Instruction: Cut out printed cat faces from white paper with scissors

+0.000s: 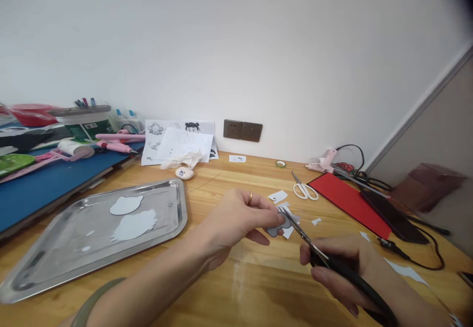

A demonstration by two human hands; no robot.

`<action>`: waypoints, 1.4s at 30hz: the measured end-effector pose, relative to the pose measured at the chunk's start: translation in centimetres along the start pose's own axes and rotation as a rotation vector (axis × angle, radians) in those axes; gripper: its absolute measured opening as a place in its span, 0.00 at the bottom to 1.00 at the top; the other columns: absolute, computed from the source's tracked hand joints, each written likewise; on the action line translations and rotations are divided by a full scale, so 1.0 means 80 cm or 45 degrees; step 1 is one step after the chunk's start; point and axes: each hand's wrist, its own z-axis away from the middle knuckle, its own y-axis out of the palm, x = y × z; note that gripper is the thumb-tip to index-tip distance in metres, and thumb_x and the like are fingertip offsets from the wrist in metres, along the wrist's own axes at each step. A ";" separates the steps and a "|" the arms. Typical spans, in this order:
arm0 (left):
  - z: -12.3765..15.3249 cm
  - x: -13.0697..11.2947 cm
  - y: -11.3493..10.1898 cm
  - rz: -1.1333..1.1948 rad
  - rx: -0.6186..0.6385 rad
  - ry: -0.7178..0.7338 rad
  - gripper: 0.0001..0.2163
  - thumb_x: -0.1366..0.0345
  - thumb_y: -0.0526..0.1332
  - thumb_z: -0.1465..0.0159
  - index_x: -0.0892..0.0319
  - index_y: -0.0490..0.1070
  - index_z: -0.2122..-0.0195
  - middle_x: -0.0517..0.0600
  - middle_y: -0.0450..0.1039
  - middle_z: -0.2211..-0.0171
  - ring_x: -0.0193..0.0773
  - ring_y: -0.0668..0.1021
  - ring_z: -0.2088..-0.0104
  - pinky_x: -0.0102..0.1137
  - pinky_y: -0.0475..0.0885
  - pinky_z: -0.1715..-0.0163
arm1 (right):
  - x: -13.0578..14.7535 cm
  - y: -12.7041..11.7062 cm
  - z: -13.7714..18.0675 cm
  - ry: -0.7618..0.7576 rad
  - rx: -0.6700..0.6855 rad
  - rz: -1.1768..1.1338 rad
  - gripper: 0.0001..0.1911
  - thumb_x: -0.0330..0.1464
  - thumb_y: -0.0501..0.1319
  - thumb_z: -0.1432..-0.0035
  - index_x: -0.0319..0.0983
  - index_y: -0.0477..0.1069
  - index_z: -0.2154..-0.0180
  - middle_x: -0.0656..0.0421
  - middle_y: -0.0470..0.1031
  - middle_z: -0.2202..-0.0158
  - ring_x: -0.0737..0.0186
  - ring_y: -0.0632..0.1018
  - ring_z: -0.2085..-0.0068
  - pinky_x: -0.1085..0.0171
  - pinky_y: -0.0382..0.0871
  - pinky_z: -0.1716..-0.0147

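My left hand (247,218) pinches a small grey paper cutout (274,230) with a dark outline and rounded lobes. My right hand (343,268) is closed around the black handles of a pair of scissors (314,250). The scissors' blades point up and left, and their tips meet the edge of the cutout beside my left thumb. White paper scraps (289,232) lie on the table under and behind the cutout. To the left, a metal tray (148,251) holds pale paper cutouts (135,224), one of them shaped like a cat's head.
White-handled scissors (305,191), a tape roll (281,163) and a pink glue gun (325,162) lie toward the wall. A red sheet (349,203) and a black cable (424,263) are at right. Printed drawings (185,142) and a crowded blue board (74,179) are at left.
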 end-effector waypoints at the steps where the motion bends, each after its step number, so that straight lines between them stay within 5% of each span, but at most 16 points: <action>1: 0.000 0.000 0.000 -0.001 0.000 -0.003 0.02 0.68 0.63 0.52 0.61 0.72 0.79 0.46 0.72 0.78 0.29 0.73 0.74 0.19 0.67 0.80 | 0.000 0.000 -0.001 0.000 0.005 0.001 0.10 0.38 0.57 0.56 0.38 0.65 0.79 0.69 0.51 0.88 0.73 0.52 0.85 0.70 0.43 0.87; 42: 0.002 -0.001 0.001 0.006 -0.047 -0.016 0.04 0.66 0.64 0.53 0.61 0.72 0.77 0.48 0.71 0.76 0.32 0.72 0.71 0.22 0.67 0.78 | -0.007 0.003 -0.003 -0.010 -0.037 -0.040 0.08 0.36 0.56 0.54 0.38 0.67 0.76 0.68 0.53 0.87 0.74 0.53 0.85 0.71 0.44 0.86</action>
